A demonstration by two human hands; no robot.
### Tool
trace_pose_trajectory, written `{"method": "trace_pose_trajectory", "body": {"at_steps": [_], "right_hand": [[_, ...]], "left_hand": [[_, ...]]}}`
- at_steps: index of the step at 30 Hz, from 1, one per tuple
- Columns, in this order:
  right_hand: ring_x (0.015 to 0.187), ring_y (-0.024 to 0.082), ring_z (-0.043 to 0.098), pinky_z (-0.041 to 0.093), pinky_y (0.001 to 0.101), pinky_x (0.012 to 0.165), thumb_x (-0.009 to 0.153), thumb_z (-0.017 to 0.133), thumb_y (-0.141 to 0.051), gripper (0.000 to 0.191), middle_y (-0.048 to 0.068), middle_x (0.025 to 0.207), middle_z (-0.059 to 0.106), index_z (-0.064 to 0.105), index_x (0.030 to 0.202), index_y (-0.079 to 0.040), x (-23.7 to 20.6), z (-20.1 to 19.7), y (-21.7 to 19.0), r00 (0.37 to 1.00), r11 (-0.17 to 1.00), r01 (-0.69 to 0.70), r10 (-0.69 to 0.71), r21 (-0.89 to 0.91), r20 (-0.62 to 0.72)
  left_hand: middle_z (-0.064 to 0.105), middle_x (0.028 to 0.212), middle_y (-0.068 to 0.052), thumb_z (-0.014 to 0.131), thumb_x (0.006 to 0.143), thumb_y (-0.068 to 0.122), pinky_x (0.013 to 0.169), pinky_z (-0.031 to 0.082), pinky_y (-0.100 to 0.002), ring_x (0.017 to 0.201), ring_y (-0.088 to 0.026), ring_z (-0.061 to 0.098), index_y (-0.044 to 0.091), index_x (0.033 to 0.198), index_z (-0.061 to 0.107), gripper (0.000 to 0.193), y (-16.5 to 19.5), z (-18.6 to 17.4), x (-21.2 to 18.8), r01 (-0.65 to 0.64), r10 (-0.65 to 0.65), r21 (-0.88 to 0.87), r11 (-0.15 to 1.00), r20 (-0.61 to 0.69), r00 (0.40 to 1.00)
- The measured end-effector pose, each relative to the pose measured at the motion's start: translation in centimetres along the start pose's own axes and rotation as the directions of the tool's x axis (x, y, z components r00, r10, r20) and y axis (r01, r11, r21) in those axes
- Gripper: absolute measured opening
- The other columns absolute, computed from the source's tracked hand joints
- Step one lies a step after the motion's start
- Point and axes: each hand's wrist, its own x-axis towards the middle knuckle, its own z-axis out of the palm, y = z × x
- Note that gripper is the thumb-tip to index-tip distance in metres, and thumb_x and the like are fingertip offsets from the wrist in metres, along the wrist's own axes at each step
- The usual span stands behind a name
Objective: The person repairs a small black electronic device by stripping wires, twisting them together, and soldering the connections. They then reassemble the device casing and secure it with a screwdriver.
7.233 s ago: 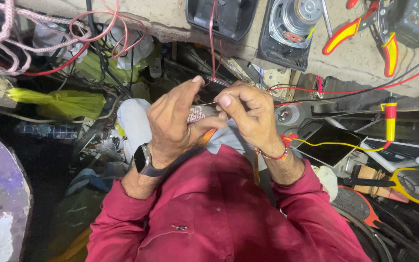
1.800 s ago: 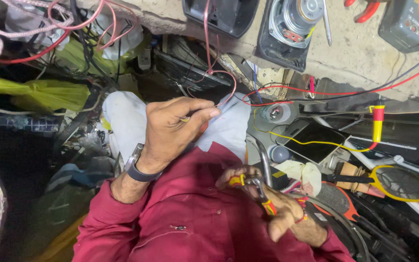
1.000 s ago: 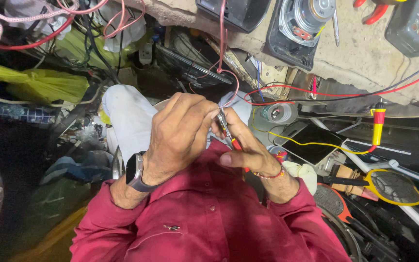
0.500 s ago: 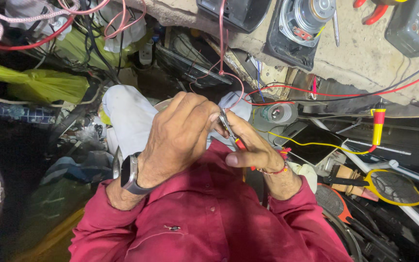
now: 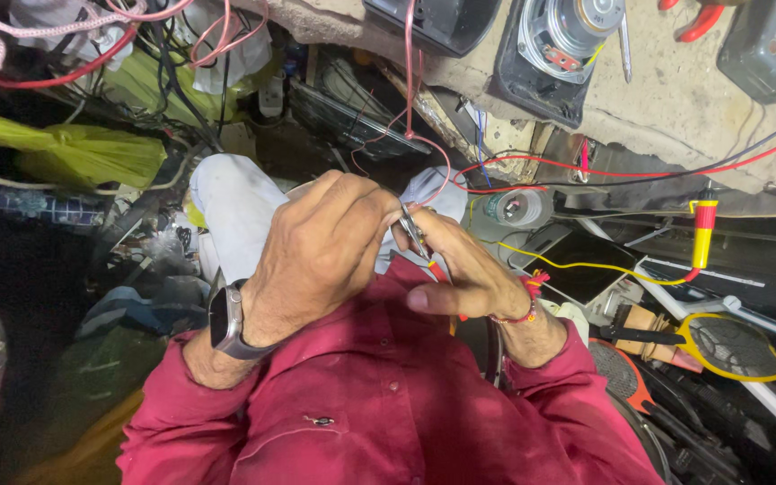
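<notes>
Both hands meet: right hand fingers grip pliers (red-handled), left hand fingers curled beside them.

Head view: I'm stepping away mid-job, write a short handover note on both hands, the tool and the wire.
Left hand: curled shut over something small at lap height; what it pinches is hidden by the fingers.
Right hand: shut on the red-handled pliers, metal tip pointing up into the left hand's fingers.
Thin red wire: hangs from the bench edge and loops down to where the hands meet.
Done: pliers in hand and at the work spot.
Left: whether the wire end is cut or stripped cannot be seen; check it.
</notes>
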Motion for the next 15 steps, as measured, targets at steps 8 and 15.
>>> {"method": "trace_pose_trajectory", "body": {"at_steps": [8,15], "right_hand": [[0.088,0.019,0.047,0.039,0.0325,0.079,0.077,0.073,-0.034,0.071,0.005,0.096,0.05,0.051,0.134,0.002,0.3,0.4,0.6,0.998,0.998,0.057,-0.058,-0.034,-0.036],[0.069,0.009,0.034,0.031,0.0277,0.067,0.08,0.074,-0.026,0.039,-0.002,0.079,0.041,0.039,0.088,-0.01,0.4,2.4,1.5,0.993,0.874,-0.099,0.119,0.476,-0.011]], "left_hand": [[0.064,0.102,-0.014,0.073,0.09,-0.004,0.077,0.053,-0.042,0.09,-0.033,0.063,-0.003,0.104,0.062,0.018,-0.4,-0.1,-0.3,-0.012,0.012,-0.005,1.0,0.029,1.0],[0.065,0.1,-0.013,0.073,0.09,-0.003,0.074,0.053,-0.04,0.09,-0.032,0.064,-0.001,0.104,0.064,0.017,-0.6,-0.3,-0.2,0.016,-0.016,-0.027,0.999,0.023,1.0]]}}
